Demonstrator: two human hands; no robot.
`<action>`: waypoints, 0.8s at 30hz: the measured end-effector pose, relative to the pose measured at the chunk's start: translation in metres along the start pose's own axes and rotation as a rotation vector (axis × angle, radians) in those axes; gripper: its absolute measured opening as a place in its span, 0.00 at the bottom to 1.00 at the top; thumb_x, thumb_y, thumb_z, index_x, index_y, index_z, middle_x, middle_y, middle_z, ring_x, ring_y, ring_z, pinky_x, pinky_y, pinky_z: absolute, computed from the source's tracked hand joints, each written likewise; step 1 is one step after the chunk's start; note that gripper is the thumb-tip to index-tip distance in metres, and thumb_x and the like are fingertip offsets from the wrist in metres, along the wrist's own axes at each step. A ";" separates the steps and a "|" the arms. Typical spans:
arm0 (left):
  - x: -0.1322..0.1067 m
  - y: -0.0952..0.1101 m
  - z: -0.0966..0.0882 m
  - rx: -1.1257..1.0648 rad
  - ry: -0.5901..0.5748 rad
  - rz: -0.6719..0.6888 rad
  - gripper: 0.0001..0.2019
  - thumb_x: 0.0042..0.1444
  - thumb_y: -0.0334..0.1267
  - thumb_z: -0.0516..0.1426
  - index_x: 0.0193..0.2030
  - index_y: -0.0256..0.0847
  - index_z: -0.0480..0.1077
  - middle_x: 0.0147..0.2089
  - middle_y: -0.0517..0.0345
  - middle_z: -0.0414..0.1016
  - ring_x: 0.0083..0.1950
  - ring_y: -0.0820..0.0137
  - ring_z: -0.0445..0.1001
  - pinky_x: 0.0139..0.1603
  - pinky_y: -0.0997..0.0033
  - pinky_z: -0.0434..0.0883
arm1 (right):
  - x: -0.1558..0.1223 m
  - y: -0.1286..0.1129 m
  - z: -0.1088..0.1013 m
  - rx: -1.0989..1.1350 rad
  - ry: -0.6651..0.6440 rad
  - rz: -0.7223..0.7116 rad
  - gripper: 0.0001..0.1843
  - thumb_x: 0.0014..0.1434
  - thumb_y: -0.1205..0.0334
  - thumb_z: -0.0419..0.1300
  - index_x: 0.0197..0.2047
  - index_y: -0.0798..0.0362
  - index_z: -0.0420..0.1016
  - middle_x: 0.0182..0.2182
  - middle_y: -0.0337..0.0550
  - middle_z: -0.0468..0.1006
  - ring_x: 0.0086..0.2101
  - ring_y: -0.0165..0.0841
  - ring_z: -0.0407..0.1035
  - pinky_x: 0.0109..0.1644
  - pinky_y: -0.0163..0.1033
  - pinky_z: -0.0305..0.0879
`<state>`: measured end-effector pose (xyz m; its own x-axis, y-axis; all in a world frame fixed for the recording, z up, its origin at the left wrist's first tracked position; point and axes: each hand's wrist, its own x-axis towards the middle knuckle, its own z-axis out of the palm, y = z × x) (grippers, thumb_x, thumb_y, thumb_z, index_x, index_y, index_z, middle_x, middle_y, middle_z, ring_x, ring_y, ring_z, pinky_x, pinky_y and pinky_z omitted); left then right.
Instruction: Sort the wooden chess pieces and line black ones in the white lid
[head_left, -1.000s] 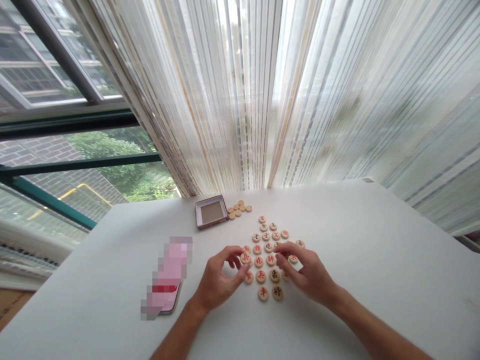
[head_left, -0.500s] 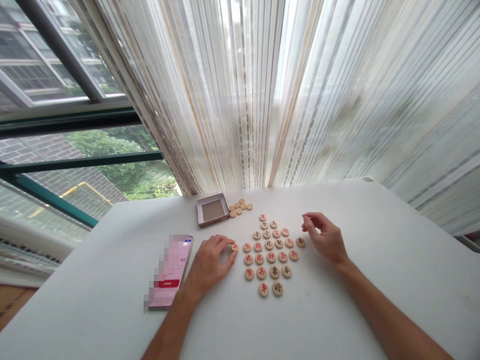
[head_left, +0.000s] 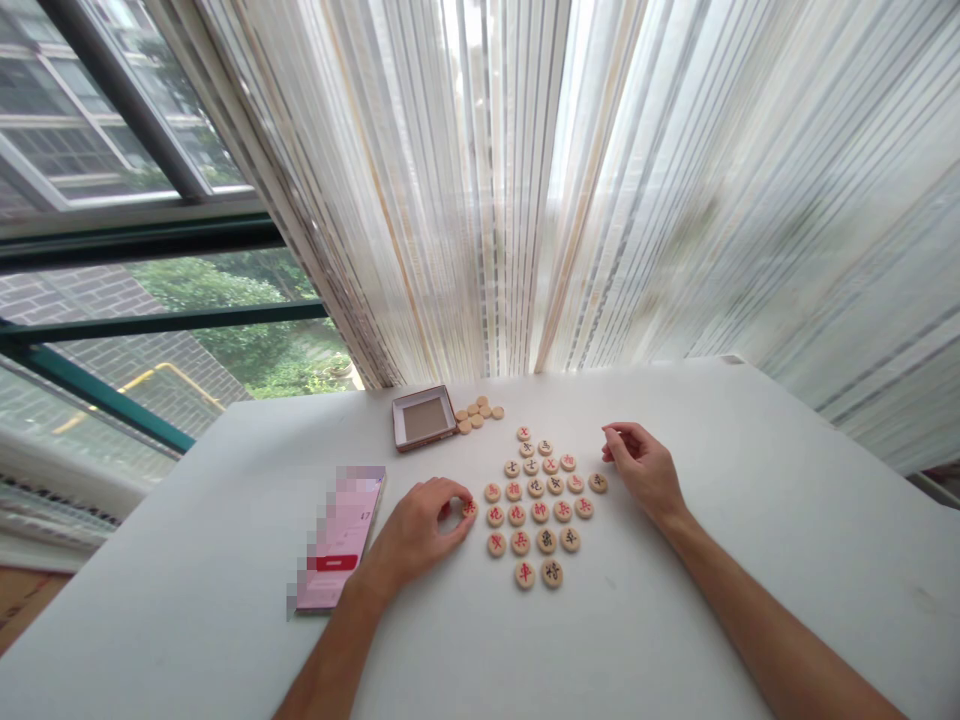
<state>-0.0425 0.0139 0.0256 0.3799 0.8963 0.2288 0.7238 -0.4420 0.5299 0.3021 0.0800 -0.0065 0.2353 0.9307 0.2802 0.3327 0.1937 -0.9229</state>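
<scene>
The left hand [head_left: 420, 525] has its fingers closed around a red-marked disc [head_left: 469, 509] lying flat on the smooth white worktop [head_left: 750, 500], at the left end of the rows. The right hand [head_left: 645, 470] rests just right of the rows, fingers curled; whether they hold anything cannot be told. Some twenty round wooden discs [head_left: 538, 487] lie face up in fairly even rows, with red or black characters. A cluster of blank-faced discs [head_left: 478, 413] lies apart beside the shallow square box [head_left: 424, 420], farther left.

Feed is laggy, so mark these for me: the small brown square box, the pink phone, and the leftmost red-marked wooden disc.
Small brown square box [head_left: 424, 421]: head view, bare inner floor.
Pink rectangular phone [head_left: 339, 535]: head view, screen centre.
Leftmost red-marked round wooden disc [head_left: 470, 508]: head view, its visible face.
</scene>
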 end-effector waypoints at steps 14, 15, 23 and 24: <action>0.018 -0.006 0.024 -0.038 0.368 -0.007 0.06 0.65 0.40 0.58 0.46 0.43 0.73 0.46 0.54 0.80 0.41 0.66 0.77 0.44 0.65 0.75 | 0.001 0.001 0.000 0.007 -0.020 0.022 0.23 0.61 0.40 0.61 0.42 0.53 0.76 0.25 0.41 0.78 0.27 0.35 0.75 0.34 0.39 0.72; 0.022 -0.005 0.023 -0.032 0.364 -0.002 0.06 0.65 0.39 0.58 0.46 0.44 0.73 0.46 0.54 0.80 0.41 0.66 0.77 0.44 0.65 0.75 | 0.001 0.001 0.000 0.008 -0.022 0.023 0.23 0.61 0.40 0.61 0.42 0.53 0.76 0.25 0.41 0.78 0.27 0.36 0.75 0.34 0.39 0.72; 0.049 -0.005 0.020 0.012 0.337 0.081 0.06 0.65 0.37 0.58 0.45 0.43 0.75 0.48 0.52 0.81 0.49 0.63 0.77 0.53 0.58 0.74 | 0.001 0.000 0.001 0.013 -0.034 0.023 0.24 0.61 0.39 0.61 0.42 0.54 0.76 0.25 0.42 0.78 0.27 0.36 0.75 0.35 0.40 0.73; 0.050 -0.006 0.021 0.014 0.312 0.098 0.05 0.65 0.36 0.58 0.45 0.43 0.76 0.47 0.53 0.81 0.49 0.63 0.77 0.54 0.57 0.74 | 0.000 -0.001 0.001 0.013 -0.032 0.024 0.24 0.61 0.39 0.61 0.42 0.54 0.76 0.25 0.42 0.78 0.27 0.36 0.75 0.35 0.40 0.73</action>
<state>-0.0158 0.0607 0.0164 0.2545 0.8163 0.5186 0.7012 -0.5250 0.4823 0.3011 0.0804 -0.0062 0.2133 0.9446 0.2494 0.3154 0.1750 -0.9327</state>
